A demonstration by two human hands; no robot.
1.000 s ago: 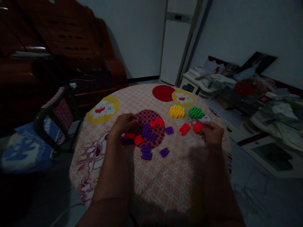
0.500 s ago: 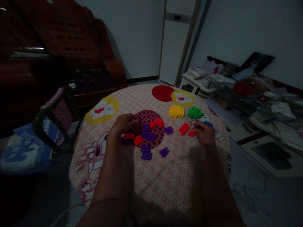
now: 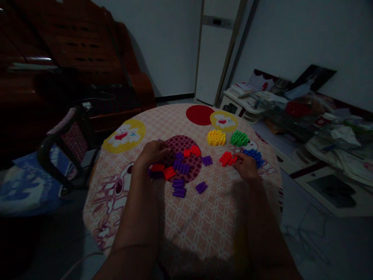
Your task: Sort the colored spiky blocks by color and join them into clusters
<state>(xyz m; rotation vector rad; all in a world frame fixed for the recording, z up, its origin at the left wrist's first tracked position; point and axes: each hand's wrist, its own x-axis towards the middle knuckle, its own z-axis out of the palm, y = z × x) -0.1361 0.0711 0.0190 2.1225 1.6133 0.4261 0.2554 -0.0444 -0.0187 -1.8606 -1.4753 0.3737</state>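
Observation:
My right hand (image 3: 246,165) is at the right of the round table, its fingertips pinched on a red plastic building block at the edge of a small red group (image 3: 226,158). Just beyond that hand is a blue cluster of blocks (image 3: 254,155). My left hand (image 3: 152,153) rests at the left with fingers curled together; what they may hold is hidden. Close to it lie red blocks (image 3: 169,172) and purple blocks (image 3: 182,166). More purple blocks (image 3: 178,188) lie nearer me, and a purple piece (image 3: 207,160) sits between the hands.
A yellow cluster (image 3: 216,137) and a green cluster (image 3: 239,138) stand toward the table's far right. The patterned tablecloth (image 3: 189,217) covers the table. A chair (image 3: 62,144) is at the left, and a cluttered cabinet (image 3: 314,163) runs along the right.
My right hand has moved slightly left and nearer me, bringing a red block against the red group and uncovering more of the blue cluster. My left hand has stayed in place.

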